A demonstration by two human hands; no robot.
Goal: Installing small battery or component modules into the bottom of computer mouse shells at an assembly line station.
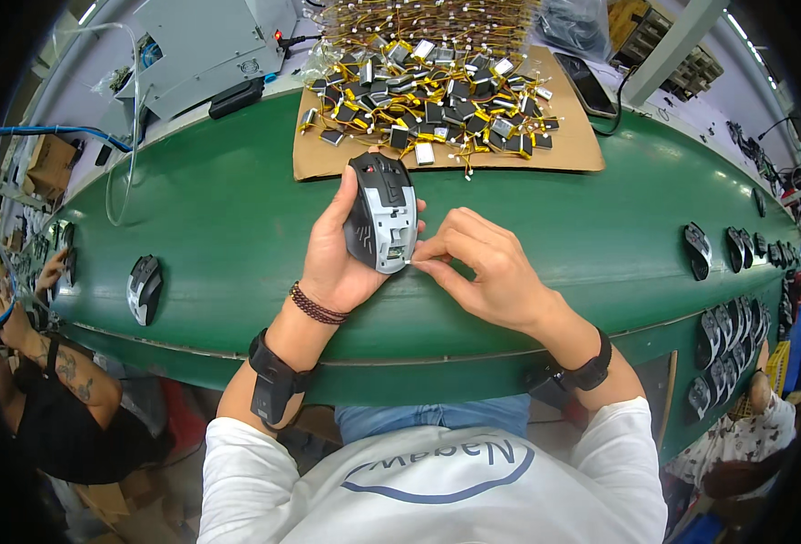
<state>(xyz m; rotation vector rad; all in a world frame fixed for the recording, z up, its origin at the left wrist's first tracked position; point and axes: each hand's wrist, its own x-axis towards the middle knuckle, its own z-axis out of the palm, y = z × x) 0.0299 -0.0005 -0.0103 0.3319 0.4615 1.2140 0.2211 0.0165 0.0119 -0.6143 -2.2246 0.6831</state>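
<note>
A black and grey computer mouse (382, 213) rests in my left hand (332, 245), which is wrapped round it from below and the left side. An opening with small parts inside shows at the mouse's near end. Beside that end, my right hand (477, 263) is closed in a pinch, thumb and forefinger together. A tiny white bit shows at those fingertips, too small to name. Beyond the mouse, many small battery packs (436, 109) with yellow and red wires lie heaped on a cardboard sheet (545, 161).
The green bench (237, 227) holds another mouse (145, 290) at left and several mice (731, 344) at right. A grey metal box (205, 45) stands far left, and a dark flat device (586, 86) lies far right. Co-workers (74, 381) sit at both sides.
</note>
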